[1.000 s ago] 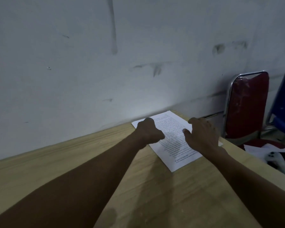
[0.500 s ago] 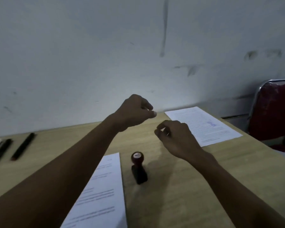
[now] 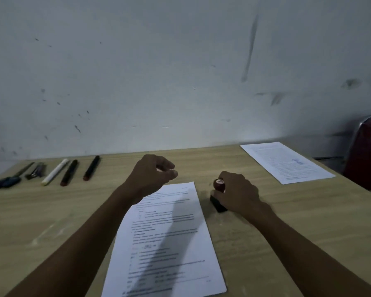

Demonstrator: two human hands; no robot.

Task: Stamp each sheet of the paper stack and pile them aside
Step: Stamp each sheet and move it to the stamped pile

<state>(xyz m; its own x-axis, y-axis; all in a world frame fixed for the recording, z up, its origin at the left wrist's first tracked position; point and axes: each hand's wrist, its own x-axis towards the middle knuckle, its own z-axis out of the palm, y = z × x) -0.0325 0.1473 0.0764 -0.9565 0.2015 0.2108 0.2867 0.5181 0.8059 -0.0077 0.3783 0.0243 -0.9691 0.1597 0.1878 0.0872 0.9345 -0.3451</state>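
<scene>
A printed paper stack (image 3: 169, 239) lies in front of me on the wooden table (image 3: 298, 221). Just right of its top corner stands the stamp (image 3: 219, 196), red knob above a black base. My right hand (image 3: 237, 195) has its fingers curled round the stamp. My left hand (image 3: 151, 175) hovers over the stack's top left corner, fingers loosely curled and holding nothing. A single sheet with a blue stamp mark (image 3: 287, 162) lies at the far right of the table.
Along the table's far left lie several pens and markers (image 3: 70, 172) and a dark-handled tool (image 3: 7, 182). A red chair (image 3: 366, 155) stands past the table's right edge. A grey wall rises behind the table.
My view has swung left from the stamped sheet to the stack. Both hands came back from that sheet; my right hand dropped onto the stamp and took hold of it.
</scene>
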